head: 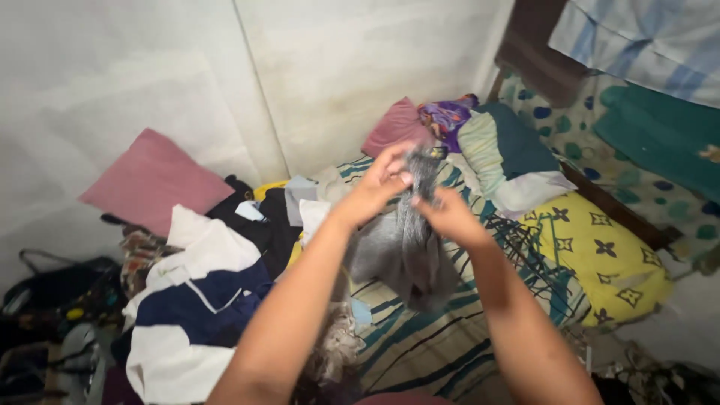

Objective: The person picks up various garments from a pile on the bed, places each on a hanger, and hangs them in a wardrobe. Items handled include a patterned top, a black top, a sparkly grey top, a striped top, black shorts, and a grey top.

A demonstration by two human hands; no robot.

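Note:
Both of my arms reach out over a bed strewn with clothes. My left hand pinches the top of a grey garment, which hangs down in folds above the striped bedsheet. My right hand grips the same grey garment a little lower, on its right side. The cloth is blurred from motion, so its exact kind is unclear.
A pile of white, navy and black clothes lies at the left. Two pink pillows lean on the white wall. Folded clothes and a yellow patterned cushion sit at the right. Dark bags are at the far left.

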